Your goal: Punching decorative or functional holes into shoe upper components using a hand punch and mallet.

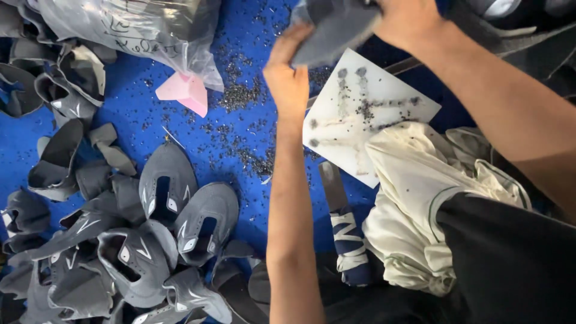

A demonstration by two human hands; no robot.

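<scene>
Head view: left hand (287,75) and right hand (408,21) are both gripping a grey shoe upper (333,27) at the top edge, above the white cutting board (372,108). Piece is looking light, soft and floppy; best pinched at its edges. Grey uppers (162,234) are piling on the blue surface (240,138), speckled with dark punchings.

I see my 2 hands gripping a matt grey fabric shoe upper (336,27). The white board (366,114) looks smooth, scuffed and dusted with dark grit. The knife (336,192) has dull metal, its handle cloth-wrapped. The bag (138,30) is glossy clear plastic; the blue surface (240,156) looks rough.
</scene>
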